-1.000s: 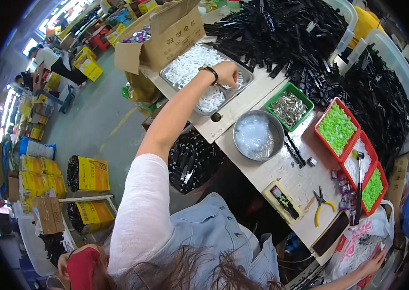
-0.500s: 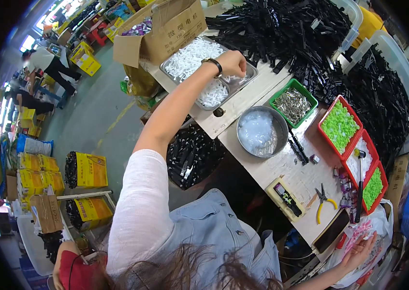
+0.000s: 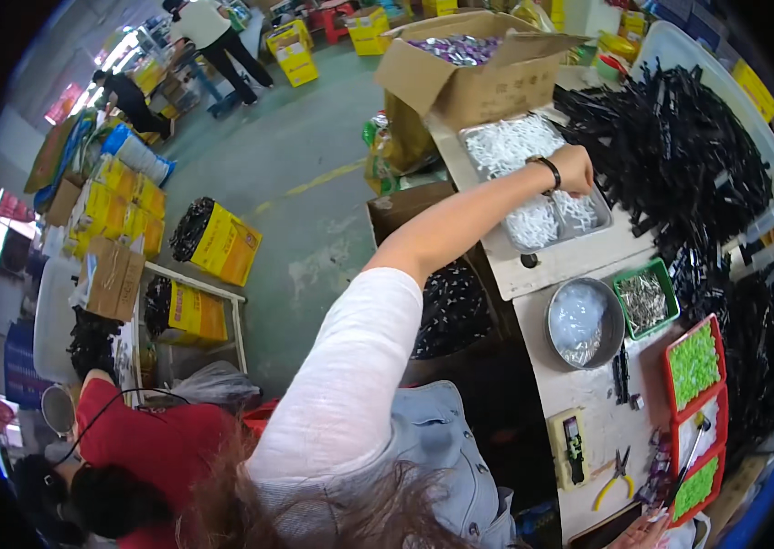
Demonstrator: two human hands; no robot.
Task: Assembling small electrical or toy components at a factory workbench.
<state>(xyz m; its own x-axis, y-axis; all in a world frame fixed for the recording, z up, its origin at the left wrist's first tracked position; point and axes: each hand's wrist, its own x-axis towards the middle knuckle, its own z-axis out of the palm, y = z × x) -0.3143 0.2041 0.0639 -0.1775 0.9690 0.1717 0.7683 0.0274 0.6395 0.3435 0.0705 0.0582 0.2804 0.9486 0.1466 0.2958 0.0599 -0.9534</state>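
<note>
My left hand, with a dark band at the wrist, is over a metal tray of small white plastic pieces. Its fingers curl down, and what they hold, if anything, is hidden. A smaller dish of white pieces sits in the tray's near part. At the lower edge, my right hand is partly cut off beside the red trays, fingers stretched out, nothing seen in them. Near it are purple-and-silver small motors and yellow-handled pliers.
A round metal bowl and a green basket of metal pins stand mid-table. A cream fixture holds a black part. Black plastic parts heap at the far right. An open carton stands behind the tray. A person in red sits at left.
The view has swung left, so the table appears farther right and the person in red shows more. My left hand stays over the tray. My right hand has moved from the plastic bag to beside the red trays.
</note>
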